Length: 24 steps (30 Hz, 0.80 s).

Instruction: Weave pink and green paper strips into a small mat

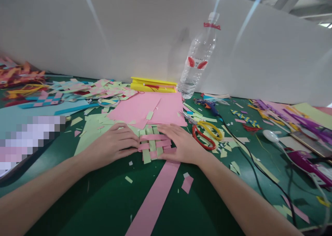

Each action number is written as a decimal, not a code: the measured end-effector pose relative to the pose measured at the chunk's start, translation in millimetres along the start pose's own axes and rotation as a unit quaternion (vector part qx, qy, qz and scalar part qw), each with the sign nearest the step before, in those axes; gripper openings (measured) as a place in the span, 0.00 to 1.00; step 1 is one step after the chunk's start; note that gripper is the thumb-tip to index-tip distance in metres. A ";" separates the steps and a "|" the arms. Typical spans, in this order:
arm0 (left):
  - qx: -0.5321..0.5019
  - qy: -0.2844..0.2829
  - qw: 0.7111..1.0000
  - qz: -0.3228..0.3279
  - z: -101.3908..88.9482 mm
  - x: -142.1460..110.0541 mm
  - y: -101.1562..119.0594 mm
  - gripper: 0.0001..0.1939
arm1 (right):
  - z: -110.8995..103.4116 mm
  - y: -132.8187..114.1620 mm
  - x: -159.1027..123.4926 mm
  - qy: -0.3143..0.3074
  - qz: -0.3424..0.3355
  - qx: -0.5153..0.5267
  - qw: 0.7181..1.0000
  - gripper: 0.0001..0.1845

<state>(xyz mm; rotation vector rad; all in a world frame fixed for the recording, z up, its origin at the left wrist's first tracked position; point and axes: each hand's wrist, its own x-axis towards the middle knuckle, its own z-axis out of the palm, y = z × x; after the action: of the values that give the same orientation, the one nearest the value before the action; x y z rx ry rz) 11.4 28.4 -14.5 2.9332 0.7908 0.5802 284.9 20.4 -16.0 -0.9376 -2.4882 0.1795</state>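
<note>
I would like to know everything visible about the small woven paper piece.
The woven paper piece shows pale green strips crossing pink strips over and under, with uneven ends. It lies roughly flat on the green table. The left hand touches one side; the right hand covers part of the other.

A clear plastic bottle (199, 55) stands before the pale wall (135, 32), near a blue glue gun (212, 108).

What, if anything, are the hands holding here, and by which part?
The woven paper: left hand at its left edge, right hand over its right side. Whether either hand grips or just steadies it cannot be told.
</note>
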 end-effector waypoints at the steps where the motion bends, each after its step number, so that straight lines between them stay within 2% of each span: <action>1: -0.002 -0.002 1.000 -0.002 0.8 0.0 0.5 0.11 | 0.9 -0.1 -0.3 -0.019 0.018 -0.001 1.000 0.43; 3: -0.005 -0.008 1.000 -0.010 2.0 0.5 1.5 0.12 | 2.3 -0.1 -0.6 -0.052 0.037 -0.001 0.998 0.46; 6: -0.009 -0.026 0.999 -0.018 2.1 2.4 2.9 0.14 | 3.7 -0.2 -0.4 -0.079 0.025 0.002 0.997 0.45; 14: 0.008 -0.031 0.999 -0.002 4.4 4.3 5.4 0.15 | 7.6 -5.2 0.0 -0.089 0.007 -0.003 0.996 0.46; 20: 0.020 -0.025 0.999 0.006 8.1 4.2 11.4 0.12 | 8.7 -6.4 0.1 -0.077 -0.001 -0.017 0.997 0.45; 24: 0.023 -0.022 0.999 -0.014 8.7 5.4 17.0 0.11 | 7.8 -7.3 0.1 -0.068 0.002 -0.017 0.998 0.44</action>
<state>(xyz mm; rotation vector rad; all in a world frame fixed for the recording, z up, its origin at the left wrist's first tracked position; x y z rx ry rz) 27.0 16.8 -18.3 2.9601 0.8505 0.4989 276.9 15.3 -20.8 -0.9725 -2.6213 0.2100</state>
